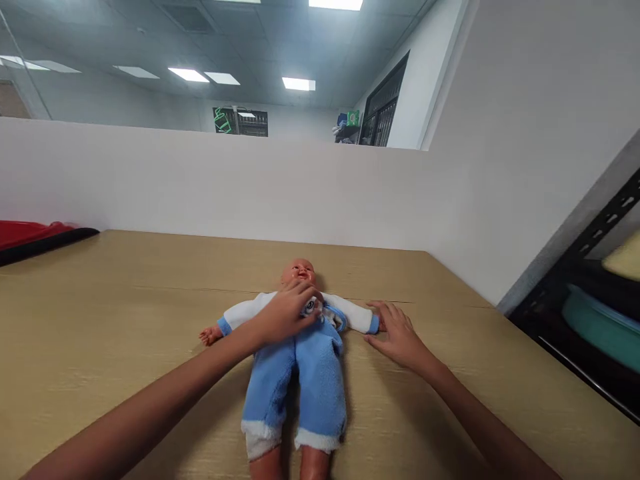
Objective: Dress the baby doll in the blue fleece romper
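One hand (290,312) lies across the doll (320,380), another (400,337) beside its cuff (374,325).

Office-like room (307,113), tiled ceiling (280,30), flat panel lights (299,84), white partition (250,187), barred window (385,100), slotted black shelving (604,225)

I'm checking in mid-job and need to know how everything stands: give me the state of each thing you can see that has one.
Doll: face up, clothed, arms spread.
Sleeves: on the arms, down to the blue cuffs.
Trouser legs: on, bare legs below the hems.
Left hand: over the chest, grip unclear.
Right hand: at one cuff, thumb and fingers apart, grip unclear.
Ceiling lights: lit.
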`<move>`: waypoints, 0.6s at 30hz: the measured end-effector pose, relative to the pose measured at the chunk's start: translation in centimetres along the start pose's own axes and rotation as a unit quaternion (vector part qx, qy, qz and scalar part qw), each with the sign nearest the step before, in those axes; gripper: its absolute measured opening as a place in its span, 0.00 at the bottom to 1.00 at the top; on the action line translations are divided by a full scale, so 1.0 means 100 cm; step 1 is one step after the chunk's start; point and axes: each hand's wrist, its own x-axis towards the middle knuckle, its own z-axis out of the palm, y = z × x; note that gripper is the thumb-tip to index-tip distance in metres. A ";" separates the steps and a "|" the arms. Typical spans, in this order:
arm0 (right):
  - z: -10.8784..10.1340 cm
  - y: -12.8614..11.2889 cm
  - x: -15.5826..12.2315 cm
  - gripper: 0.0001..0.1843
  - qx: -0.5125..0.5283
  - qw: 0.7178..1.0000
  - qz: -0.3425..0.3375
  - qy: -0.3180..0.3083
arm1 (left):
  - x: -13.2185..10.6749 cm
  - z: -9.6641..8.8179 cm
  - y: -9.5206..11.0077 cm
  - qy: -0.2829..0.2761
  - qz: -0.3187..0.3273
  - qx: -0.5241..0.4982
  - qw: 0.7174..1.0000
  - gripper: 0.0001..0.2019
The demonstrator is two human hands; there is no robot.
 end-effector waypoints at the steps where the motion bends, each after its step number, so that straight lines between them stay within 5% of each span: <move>1: 0.002 0.007 -0.003 0.34 -0.006 1.000 0.025 0.008 | 0.014 0.009 0.002 -0.030 0.004 0.026 0.999 0.11; 5: 0.011 0.029 -0.016 0.27 0.038 0.993 0.103 0.038 | 0.050 0.042 -0.006 -0.092 0.001 0.077 0.993 0.07; 9: 0.014 0.031 -0.017 0.21 0.237 0.961 0.135 0.036 | 0.052 0.051 -0.015 -0.104 0.033 0.069 0.992 0.08; 13: 0.009 0.006 0.003 0.25 0.385 0.912 0.115 0.084 | 0.040 0.046 -0.014 -0.079 0.066 0.009 0.995 0.07; 18: 0.018 -0.048 0.035 0.26 0.431 0.896 0.047 0.095 | 0.029 0.039 -0.014 0.003 0.086 -0.078 0.993 0.09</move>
